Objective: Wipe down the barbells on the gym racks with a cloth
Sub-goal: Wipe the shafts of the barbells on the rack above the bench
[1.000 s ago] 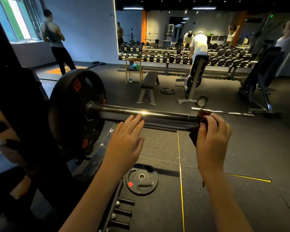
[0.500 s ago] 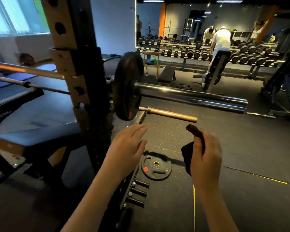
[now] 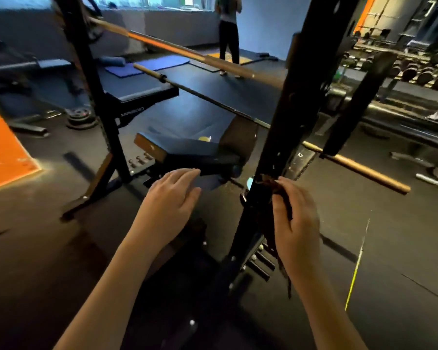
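Head view: right hand point(image 3: 299, 228) pinches cloth point(image 3: 271, 183); rack point(image 3: 290, 117) holds barbell point(image 3: 187, 53).

Dark brown cloth point(image 3: 285, 210), black rack point(image 3: 301, 97), copper-toned barbell point(image 3: 187, 53), blue mat point(image 3: 147, 65)

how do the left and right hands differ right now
The left hand is open, fingers stretched forward, and holds nothing; the right hand has its fingers curled round a dark cloth. The left hand hovers in front of the bench; the right hand is close beside the black rack upright. Both are bare, with their backs towards the camera.
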Demonstrator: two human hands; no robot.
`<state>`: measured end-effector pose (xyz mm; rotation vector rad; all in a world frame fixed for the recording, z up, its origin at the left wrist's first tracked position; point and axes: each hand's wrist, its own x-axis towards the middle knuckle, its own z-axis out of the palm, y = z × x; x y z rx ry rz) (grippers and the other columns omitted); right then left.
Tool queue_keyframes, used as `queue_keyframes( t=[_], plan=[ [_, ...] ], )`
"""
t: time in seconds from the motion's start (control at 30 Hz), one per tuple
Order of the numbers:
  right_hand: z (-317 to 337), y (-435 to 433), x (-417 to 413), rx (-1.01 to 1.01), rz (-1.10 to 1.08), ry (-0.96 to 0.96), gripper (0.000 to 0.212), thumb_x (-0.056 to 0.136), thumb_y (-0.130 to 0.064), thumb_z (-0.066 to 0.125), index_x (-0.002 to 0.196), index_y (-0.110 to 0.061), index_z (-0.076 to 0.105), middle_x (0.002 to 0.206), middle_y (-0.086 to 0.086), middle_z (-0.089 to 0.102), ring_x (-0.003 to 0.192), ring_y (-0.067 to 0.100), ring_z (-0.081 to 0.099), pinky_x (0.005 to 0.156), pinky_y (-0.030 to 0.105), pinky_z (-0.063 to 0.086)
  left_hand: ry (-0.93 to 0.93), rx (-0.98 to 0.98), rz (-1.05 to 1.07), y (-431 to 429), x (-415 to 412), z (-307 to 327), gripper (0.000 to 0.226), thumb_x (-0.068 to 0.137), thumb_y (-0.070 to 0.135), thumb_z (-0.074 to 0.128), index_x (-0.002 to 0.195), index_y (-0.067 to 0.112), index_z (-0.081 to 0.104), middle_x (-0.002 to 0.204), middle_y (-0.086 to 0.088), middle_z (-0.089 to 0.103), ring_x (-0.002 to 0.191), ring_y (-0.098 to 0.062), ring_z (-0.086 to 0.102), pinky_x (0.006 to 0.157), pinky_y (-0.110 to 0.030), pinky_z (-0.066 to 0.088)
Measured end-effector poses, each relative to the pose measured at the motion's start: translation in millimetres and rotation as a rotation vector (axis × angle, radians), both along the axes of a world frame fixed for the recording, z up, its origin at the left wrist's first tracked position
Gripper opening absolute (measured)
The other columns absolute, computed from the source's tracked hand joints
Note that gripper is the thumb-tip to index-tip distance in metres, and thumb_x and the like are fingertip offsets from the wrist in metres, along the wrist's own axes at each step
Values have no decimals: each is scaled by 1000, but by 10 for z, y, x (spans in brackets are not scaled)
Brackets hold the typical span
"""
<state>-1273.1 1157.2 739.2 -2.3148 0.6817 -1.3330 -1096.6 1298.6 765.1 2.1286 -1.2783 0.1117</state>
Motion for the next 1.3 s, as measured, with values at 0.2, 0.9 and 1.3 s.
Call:
queue_keyframes(
  t=[0.2,0.9,1.3],
  plan=[
    [3,-53,454,-34,230,38,38,99,-28,42,121,-2,58,122,12,60,115,23,57,99,37,48,35,-29,155,228,231,-42,38,99,20,49,134,10,55,135,-6,56,126,-23,48,106,-37,36],
    [504,-382,2703,-221,-165,12,38,98,-26,42,117,2,61,116,18,62,110,30,57,98,20,35,-144,102,-180,-358,2536,520,46,101,29,44,145,14,41,147,-4,44,136,-21,38,110,-36,29],
    [677,-793,3486,-147,-409,195,29,98,-14,52,123,-4,60,124,15,57,116,31,51,94,34,44,-216,155,-452,-960,3421,568,49,102,36,39,149,24,31,152,6,35,140,-11,28,118,-35,15]
  ],
)
